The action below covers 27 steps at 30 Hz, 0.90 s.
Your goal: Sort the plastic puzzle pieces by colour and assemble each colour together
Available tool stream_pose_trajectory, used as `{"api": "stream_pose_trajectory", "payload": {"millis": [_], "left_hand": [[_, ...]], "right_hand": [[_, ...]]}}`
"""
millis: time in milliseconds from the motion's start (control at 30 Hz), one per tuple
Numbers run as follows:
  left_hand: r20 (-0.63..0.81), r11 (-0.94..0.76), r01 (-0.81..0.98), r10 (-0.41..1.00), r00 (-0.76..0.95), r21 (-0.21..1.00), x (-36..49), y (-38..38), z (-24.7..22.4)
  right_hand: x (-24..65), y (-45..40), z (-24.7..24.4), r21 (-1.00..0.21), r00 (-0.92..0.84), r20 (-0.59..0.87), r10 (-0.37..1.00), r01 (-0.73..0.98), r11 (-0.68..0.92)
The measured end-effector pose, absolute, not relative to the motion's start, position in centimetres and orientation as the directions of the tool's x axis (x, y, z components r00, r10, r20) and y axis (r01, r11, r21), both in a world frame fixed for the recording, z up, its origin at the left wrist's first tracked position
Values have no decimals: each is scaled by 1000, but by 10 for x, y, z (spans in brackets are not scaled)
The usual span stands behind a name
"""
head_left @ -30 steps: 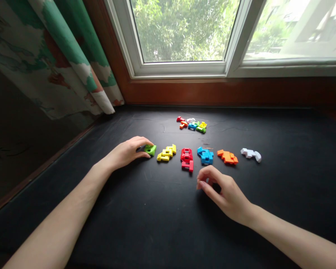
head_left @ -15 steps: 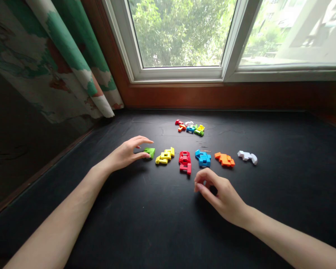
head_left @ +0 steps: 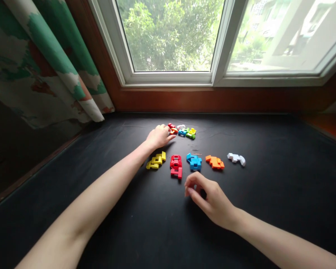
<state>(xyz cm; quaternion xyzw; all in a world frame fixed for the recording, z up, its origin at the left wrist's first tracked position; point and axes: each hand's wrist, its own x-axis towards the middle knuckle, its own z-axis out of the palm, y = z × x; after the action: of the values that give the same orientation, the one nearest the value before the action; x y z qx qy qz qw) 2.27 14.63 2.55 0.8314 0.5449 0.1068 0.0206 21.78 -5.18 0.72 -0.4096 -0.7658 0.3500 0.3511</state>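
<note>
My left hand (head_left: 159, 136) reaches over the left end of a far cluster of small plastic pieces. Its thumb and fingers are apart beside an orange piece (head_left: 173, 131) there, with a red piece (head_left: 171, 126) just behind; I cannot tell whether it touches them. My right hand (head_left: 205, 198) rests curled on the table, thumb and fingertips together, with no object showing in it. In front of it stands a row of joined blocks: yellow (head_left: 156, 160), red (head_left: 176, 163), blue (head_left: 194, 162), orange (head_left: 215, 162) and white (head_left: 235, 158).
The far cluster also has white (head_left: 181, 127), blue (head_left: 182, 133), green (head_left: 190, 136) and yellow (head_left: 192, 131) pieces. All lie on a black tabletop (head_left: 268, 209). Behind it is a window (head_left: 170, 80), with a patterned curtain (head_left: 58, 74) at the left.
My left hand has moved away and to the right, from the green piece in the row to the far cluster. That green piece no longer shows by the forearm. The view has shifted slightly.
</note>
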Motion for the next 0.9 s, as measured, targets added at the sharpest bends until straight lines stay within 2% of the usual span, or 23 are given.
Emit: {"api": "stream_pose_trajectory", "payload": {"millis": [167,333,533,600,667,900], "left_hand": [[222,-374,919,913,341,127,33,156,19],[295,-418,891,886,357,176,22,147,26],[372,-547,769,825,426,331,7,72,37],[449,-608,616,791,415,501,3,37,36],[463,-619,528,785,411,581,0,8,32],[454,-659,420,743,492,624,-5,-28,18]], "right_hand": [[218,-51,7,-836,-426,235,874,369,405],[219,-51,5,-863,-428,230,874,326,386],[218,-47,2,-935,-258,221,940,219,280],[217,-46,0,-949,-201,218,955,182,255],[216,-46,-1,-955,-200,212,957,164,246],[216,-48,-1,-932,-357,205,911,214,293]]}}
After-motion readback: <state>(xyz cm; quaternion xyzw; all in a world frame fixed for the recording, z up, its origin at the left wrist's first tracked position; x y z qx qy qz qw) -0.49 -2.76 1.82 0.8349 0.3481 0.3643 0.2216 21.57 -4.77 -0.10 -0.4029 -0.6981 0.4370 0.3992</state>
